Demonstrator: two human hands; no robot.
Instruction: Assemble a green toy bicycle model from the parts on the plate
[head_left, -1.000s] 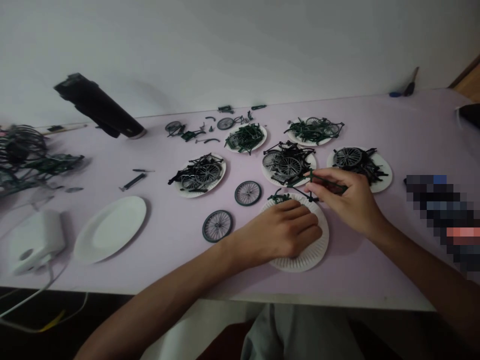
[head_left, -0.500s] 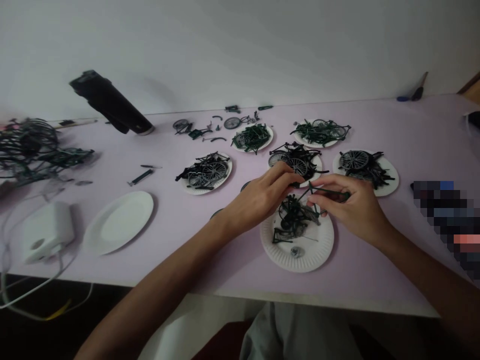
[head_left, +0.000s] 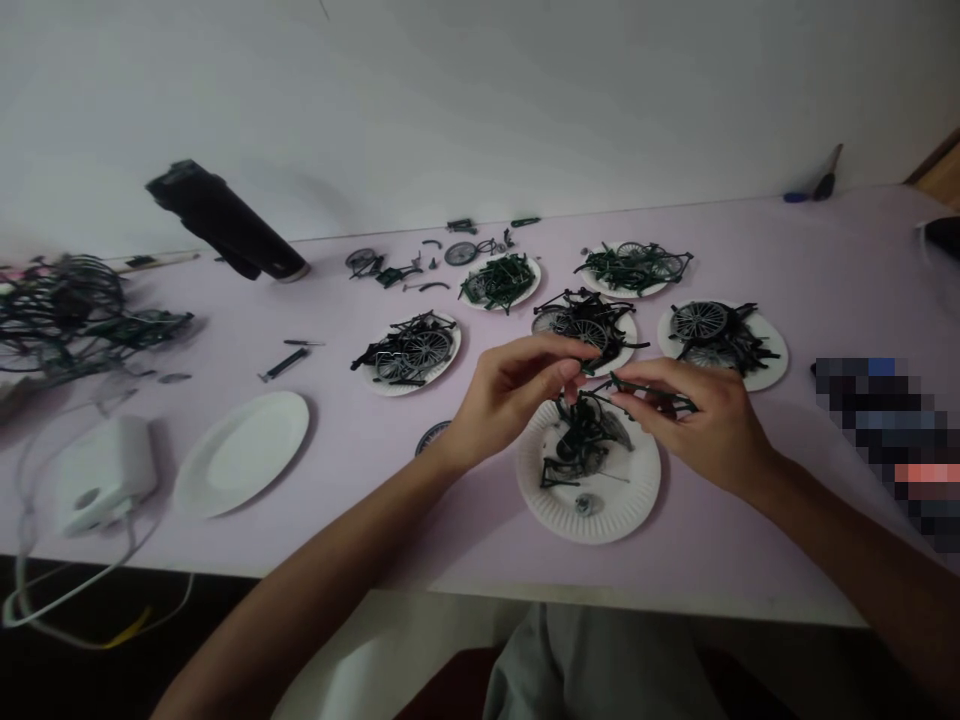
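Miniature bicycle frame, partly hidden by fingers in the head view, lies in the right hand above the far right rim of a fluted paper plate. Its thin tubes look light, stiff and probably brittle, so the thicker joints seem the safest hold. The right hand pinches it between thumb and index, other fingers curled. The left hand pinches a small green part, its shape unclear, just beside the frame.
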